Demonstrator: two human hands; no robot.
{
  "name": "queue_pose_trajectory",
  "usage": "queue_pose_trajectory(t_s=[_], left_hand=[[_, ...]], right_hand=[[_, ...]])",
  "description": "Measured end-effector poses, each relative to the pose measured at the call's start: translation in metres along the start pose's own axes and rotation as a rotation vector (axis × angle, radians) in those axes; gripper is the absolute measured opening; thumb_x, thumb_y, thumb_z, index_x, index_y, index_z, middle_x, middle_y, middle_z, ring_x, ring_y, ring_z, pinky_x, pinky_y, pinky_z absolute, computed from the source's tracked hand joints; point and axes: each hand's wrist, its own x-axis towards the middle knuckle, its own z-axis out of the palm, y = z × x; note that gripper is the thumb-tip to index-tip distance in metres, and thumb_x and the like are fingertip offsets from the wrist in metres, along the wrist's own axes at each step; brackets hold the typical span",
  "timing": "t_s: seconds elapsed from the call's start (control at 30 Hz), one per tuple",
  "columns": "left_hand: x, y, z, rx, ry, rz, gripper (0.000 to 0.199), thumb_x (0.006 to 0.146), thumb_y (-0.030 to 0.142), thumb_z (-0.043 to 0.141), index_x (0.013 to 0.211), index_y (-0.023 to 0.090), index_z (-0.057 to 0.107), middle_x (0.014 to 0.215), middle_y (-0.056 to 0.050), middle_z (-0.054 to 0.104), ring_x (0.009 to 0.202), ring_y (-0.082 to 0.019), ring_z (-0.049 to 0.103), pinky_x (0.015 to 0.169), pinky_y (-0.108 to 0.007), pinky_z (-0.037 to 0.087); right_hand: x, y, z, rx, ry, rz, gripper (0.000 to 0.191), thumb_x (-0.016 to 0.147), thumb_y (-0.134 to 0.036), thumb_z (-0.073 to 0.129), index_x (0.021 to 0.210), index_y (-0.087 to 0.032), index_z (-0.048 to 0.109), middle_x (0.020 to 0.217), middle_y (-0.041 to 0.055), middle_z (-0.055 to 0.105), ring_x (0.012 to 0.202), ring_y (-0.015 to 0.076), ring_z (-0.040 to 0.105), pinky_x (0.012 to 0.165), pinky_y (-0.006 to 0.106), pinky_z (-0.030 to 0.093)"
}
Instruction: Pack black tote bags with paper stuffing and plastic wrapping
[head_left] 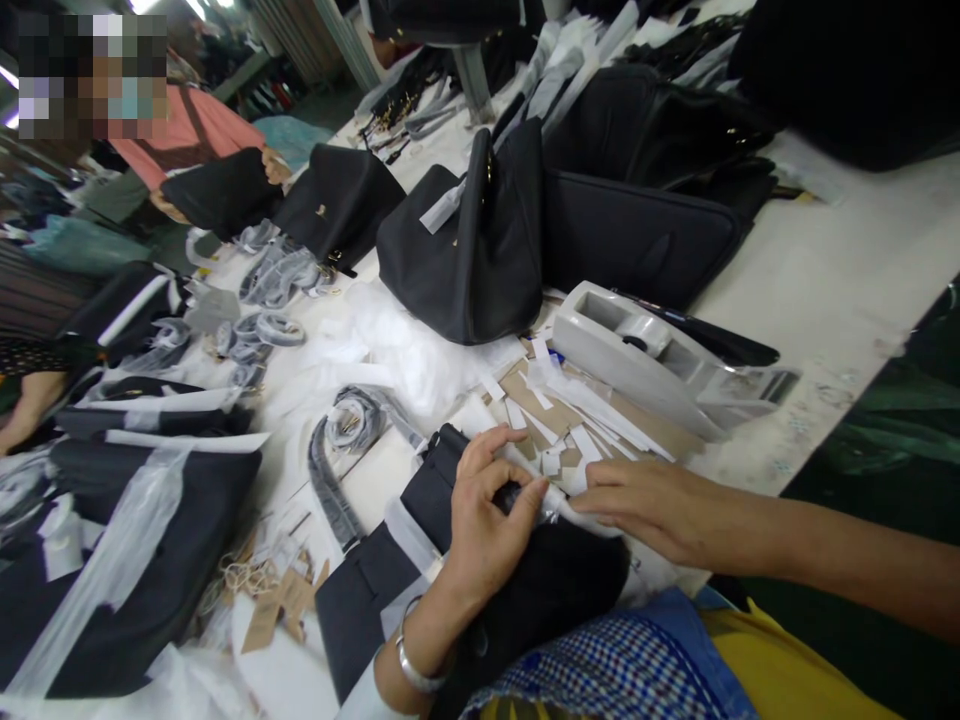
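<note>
A black bag [367, 595] lies at the table's front edge against my body, with white wrapping on part of it. My left hand [491, 510] is over the bag, thumb and forefinger pinched on a piece of white wrapping [553, 503] at its top. From the right, my right hand [645, 505] reaches to the same wrapping, its fingers together and their tips touching it. What lies under the fingertips is partly hidden. A wrapped grey strap [334, 490] curls beside the bag on the left.
A grey tape dispenser [637, 355] stands beyond my hands, near white paper strips [600, 415]. Black bags [465, 250] stand farther back. More bags [172, 560] and brown tags [281, 605] lie left. A person in pink [199, 130] holds a bag at upper left; another person's arm [34, 405] shows left.
</note>
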Motion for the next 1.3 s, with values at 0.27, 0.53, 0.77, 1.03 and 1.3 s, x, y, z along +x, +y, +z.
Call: queue_pose_trajectory(t_s=[0.27,0.53,0.77,1.03,1.3], left_hand=[[-0.003,-0.004,0.001,0.0,-0.016,0.041,0.013,0.086,0.022,0.067,0.074,0.02,0.062,0.135,-0.008,0.058,0.136,-0.029,0.042,0.112,-0.056,0.033],[-0.002,-0.007,-0.007,0.081,-0.087,0.177,0.012,0.088,0.028,0.066,0.08,0.02,0.062,0.142,-0.007,0.053,0.141,-0.029,0.034,0.115,-0.052,0.029],[0.011,-0.022,-0.038,0.274,-0.178,0.276,0.011,0.096,0.028,0.054,0.1,0.021,0.063,0.132,-0.008,0.06,0.13,-0.024,0.049,0.116,-0.048,0.03],[0.029,-0.065,-0.057,0.159,-0.111,0.093,0.021,0.096,0.032,0.054,0.11,0.02,0.063,0.103,-0.007,0.069,0.096,-0.02,0.064,0.086,-0.033,0.051],[0.037,-0.07,-0.034,0.01,0.236,-0.026,0.021,0.096,0.034,0.055,0.094,0.02,0.07,0.083,-0.001,0.072,0.072,-0.014,0.067,0.068,-0.024,0.05]], right_hand=[[-0.002,0.0,0.007,0.045,0.052,-0.027,0.03,0.091,-0.015,0.046,0.11,-0.02,0.069,0.109,0.0088,0.068,0.103,0.0241,0.059,0.092,0.038,0.044],[0.006,-0.021,0.028,0.402,0.236,0.232,0.035,0.098,-0.042,0.044,0.115,-0.022,0.068,0.11,0.0078,0.07,0.102,0.024,0.063,0.092,0.036,0.048],[-0.001,0.001,0.018,0.157,0.032,-0.064,0.029,0.096,-0.018,0.038,0.098,-0.021,0.067,0.092,0.0083,0.067,0.089,0.0218,0.061,0.077,0.034,0.05],[0.0,-0.01,0.04,0.363,0.238,0.274,0.035,0.09,-0.048,0.058,0.111,-0.024,0.072,0.108,0.0092,0.07,0.101,0.0269,0.065,0.092,0.04,0.052],[0.011,-0.014,0.019,0.378,0.045,0.183,0.032,0.099,-0.039,0.044,0.088,-0.022,0.07,0.088,0.0042,0.064,0.086,0.0185,0.061,0.078,0.029,0.049]])
